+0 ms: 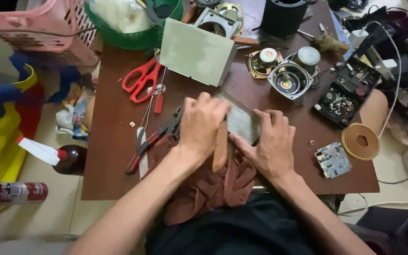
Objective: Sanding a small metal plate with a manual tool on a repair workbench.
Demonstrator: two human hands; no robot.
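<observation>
Red-handled pliers (149,141) are seen just left of the left hand (203,125), which is closed over a wooden handle (220,148). A grey, dusty mesh grille (242,120) is pinned on the brown surface (114,123) by the right hand (272,146), fingers clamped on its edge.
</observation>
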